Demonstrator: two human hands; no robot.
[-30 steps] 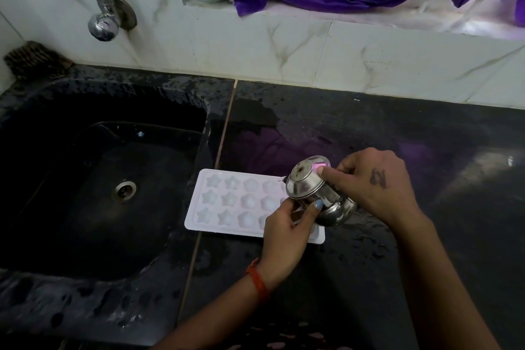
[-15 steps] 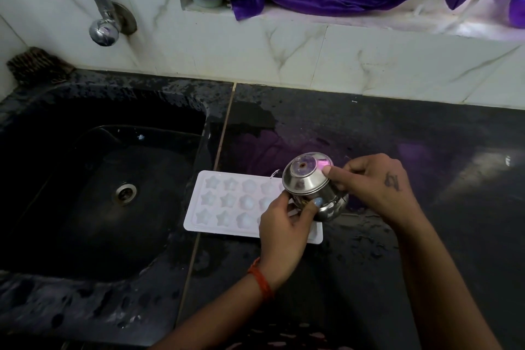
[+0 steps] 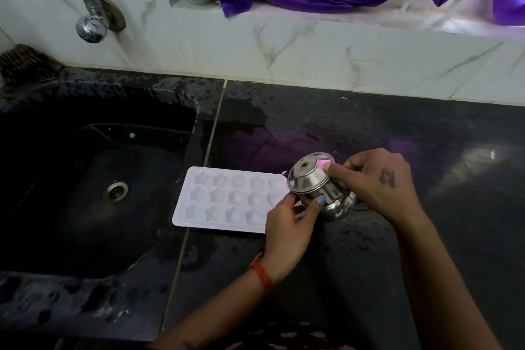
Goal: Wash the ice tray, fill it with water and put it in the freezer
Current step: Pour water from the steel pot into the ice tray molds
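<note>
Ice tray [image 3: 227, 200] — white, star moulds; both hands [image 3: 287, 231] [image 3: 377, 183] grip tilted steel pot [image 3: 321, 186].

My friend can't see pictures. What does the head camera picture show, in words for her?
Two hands tip a small shiny steel pot over the right end of a white ice tray with star-shaped cups. The left hand and right hand both grip the pot. The tray lies on a wet black counter beside a dark sink with a tap.

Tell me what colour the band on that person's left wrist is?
Orange-red: the thread band circles the left wrist, seen best in the head view.
</note>
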